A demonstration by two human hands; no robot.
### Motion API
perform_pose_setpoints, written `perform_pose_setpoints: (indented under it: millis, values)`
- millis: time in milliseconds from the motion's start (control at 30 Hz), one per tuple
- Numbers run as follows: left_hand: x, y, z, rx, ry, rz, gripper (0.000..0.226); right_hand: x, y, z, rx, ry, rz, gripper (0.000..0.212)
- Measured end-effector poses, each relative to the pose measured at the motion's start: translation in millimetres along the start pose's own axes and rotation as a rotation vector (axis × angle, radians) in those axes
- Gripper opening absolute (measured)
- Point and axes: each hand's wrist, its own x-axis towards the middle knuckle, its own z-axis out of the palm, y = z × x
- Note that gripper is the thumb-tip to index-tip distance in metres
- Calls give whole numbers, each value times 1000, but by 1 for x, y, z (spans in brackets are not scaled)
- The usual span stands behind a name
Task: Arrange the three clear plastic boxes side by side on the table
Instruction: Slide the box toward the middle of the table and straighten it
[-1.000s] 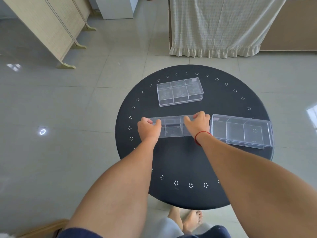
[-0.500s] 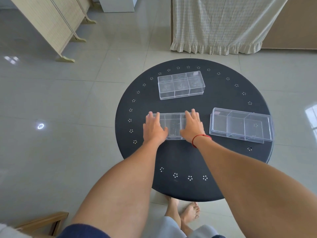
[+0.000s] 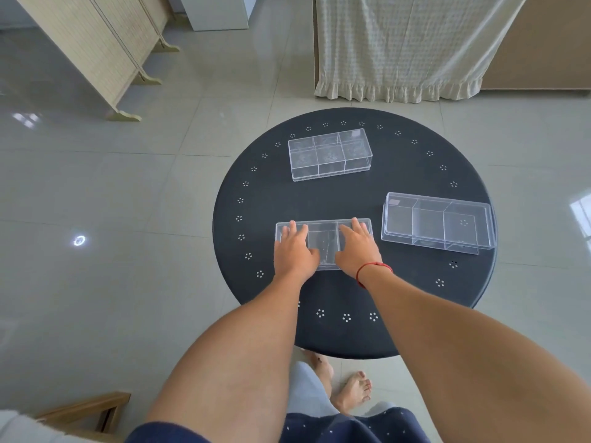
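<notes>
Three clear plastic boxes with dividers lie on a round black table (image 3: pixel 399 177). The near box (image 3: pixel 323 239) sits left of centre. My left hand (image 3: pixel 294 251) lies flat on its left part, my right hand (image 3: pixel 356 249) flat on its right part, fingers stretched out over the lid and not curled round it. A second box (image 3: pixel 329 158) rests at the far side, slightly turned. The third box (image 3: pixel 436 222) lies at the right, close to the table's edge and apart from the near box.
The table's rim carries small white flower marks. A folding screen (image 3: pixel 96 49) stands at the back left and a cream cloth (image 3: pixel 399 46) hangs at the back. A wooden chair corner (image 3: pixel 83 410) and bare feet (image 3: pixel 348 388) show below.
A second ago both hands gripped the near box by its ends with curled fingers. Now they lie flat on its lid, and the box rests flat on the table.
</notes>
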Motion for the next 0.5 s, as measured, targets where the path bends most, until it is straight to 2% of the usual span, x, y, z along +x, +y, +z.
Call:
perform_pose_setpoints:
  millis: [100,200,500]
  values:
    - [7,5,-7,5,62,11,51,3,-7,-8,21,56,37,56]
    - [26,10,-19,14,106,18,52,18,-17,-21,46,98,35,57]
    - [108,27,-49,-32,92,10,57,93,-30,-63,128,125,148,60]
